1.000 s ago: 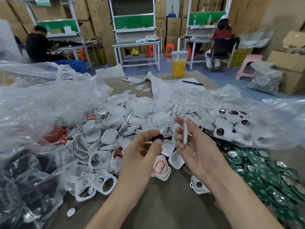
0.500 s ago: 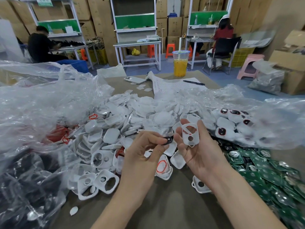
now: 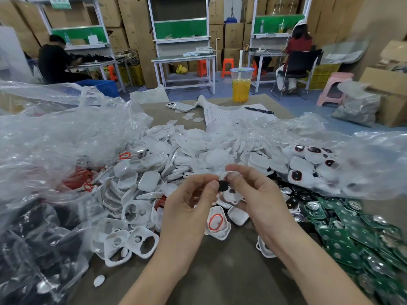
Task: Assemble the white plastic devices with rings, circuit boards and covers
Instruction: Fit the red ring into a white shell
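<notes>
Left hand (image 3: 193,201) is pinching a small black disc (image 3: 223,186) | right hand (image 3: 255,192) is gripping a white shell (image 3: 230,172), fingers covering most of it | disc is perhaps touching shell, blurred

Bright, even indoor light with faint shadows. The left hand (image 3: 189,205) and right hand (image 3: 259,194) look sharp at the grip. Left of it, the crinkled clear plastic bag (image 3: 55,139) glints white. Far beyond, rightward, the stacked brown cardboard boxes (image 3: 385,36) blur.
</notes>
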Demonstrator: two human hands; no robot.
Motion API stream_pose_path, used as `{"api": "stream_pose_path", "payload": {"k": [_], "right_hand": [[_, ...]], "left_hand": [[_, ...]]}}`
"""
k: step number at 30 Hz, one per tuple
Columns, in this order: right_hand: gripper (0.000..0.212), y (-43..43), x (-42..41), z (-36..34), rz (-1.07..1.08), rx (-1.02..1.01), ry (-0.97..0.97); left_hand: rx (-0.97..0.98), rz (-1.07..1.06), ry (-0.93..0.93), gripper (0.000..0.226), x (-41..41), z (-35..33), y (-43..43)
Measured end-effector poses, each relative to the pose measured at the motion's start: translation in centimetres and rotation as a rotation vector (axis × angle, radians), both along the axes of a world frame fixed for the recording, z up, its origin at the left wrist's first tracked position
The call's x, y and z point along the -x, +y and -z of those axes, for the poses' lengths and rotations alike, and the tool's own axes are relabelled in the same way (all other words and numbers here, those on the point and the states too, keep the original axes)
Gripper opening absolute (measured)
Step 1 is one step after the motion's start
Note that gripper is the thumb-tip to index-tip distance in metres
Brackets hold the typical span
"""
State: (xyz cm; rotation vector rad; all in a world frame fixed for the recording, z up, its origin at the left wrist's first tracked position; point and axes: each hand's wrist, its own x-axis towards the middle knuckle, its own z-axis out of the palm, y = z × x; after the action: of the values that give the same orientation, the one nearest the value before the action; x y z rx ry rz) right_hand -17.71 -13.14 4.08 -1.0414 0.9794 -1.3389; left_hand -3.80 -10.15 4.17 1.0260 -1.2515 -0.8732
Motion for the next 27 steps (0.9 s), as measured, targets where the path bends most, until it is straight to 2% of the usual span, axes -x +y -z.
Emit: {"api": "stream_pose_path", "payload": {"k": [1, 3, 5, 10, 14, 17, 21, 27], "right_hand": [[0.017, 0.2, 0.0, -0.1, 0.010, 0.019, 0.080], [0.016, 0.5, 0.0, -0.2, 0.008, 0.043, 0.123], [0.015, 0.7, -0.2, -0.4, -0.020, 0.046, 0.100], [0.033, 0.8, -0.7, -0.3, -0.156, 0.011, -0.021], [0.033, 1.0, -1.1, -0.5, -0.234, -0.013, -0.118], [0.030, 1.0, -1.0, -0.6, -0.203, 0.002, -0.101], [0.029, 0.9, -0.7, -0.6, -0.163, 0.038, -0.078], [0.024, 1.0, -0.7, -0.6, -0.156, 0.077, -0.059]], "left_hand": [[-0.012, -0.009, 0.015, 0.012, 0.0, 0.0, 0.0], [-0.030, -0.031, 0.021, 0.005, 0.0, 0.1, -0.2], [-0.031, -0.060, 0.000, 0.012, -0.1, 0.3, -0.3], [-0.002, -0.162, -0.073, 0.014, -0.3, 0.5, -0.5], [0.056, -0.200, -0.119, 0.021, -0.4, 0.5, -0.5], [0.089, -0.185, -0.178, 0.024, -0.2, 0.6, -0.3], [0.095, -0.163, -0.148, 0.012, -0.3, 0.6, -0.3], [0.019, -0.139, -0.028, 0.020, -0.3, 0.2, -0.2]]}}
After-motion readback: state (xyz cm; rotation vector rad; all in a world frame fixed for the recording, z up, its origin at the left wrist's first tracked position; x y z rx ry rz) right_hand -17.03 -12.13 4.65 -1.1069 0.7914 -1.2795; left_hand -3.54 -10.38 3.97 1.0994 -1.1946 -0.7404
